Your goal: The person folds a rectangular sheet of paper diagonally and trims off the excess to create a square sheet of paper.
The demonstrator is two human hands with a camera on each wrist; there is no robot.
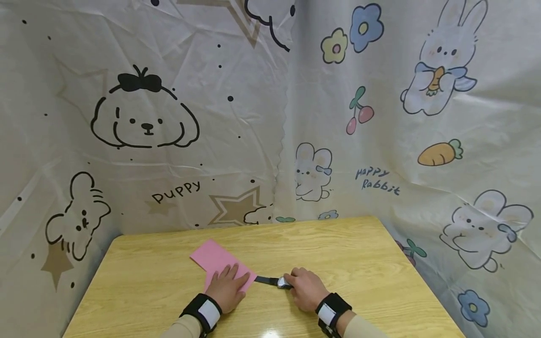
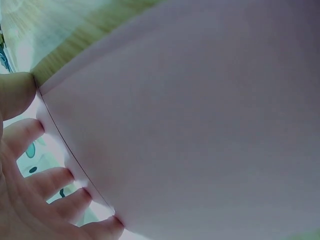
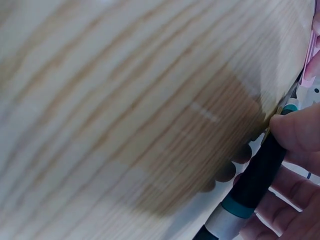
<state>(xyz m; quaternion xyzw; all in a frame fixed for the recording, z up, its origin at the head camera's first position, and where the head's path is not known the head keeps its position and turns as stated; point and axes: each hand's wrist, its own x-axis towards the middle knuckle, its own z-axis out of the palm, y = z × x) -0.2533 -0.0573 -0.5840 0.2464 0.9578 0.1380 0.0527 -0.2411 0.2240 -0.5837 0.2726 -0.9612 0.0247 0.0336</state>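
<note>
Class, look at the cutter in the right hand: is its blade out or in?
Out: the dark blade extends from the handle to the pink paper.

The folded paper (image 1: 213,256) is plain pink. The knife (image 3: 257,172) has a black handle with teal bands and a silvery section. Yellow-tan wood grain streaks the tabletop (image 1: 329,244). Off-white cloth (image 1: 253,141) carries black puppy outlines and dots, tan stars, orange carrots, blue and yellow flowers. Black wrist straps (image 1: 191,307) bear white patches; sleeves (image 1: 186,328) are beige.
</note>
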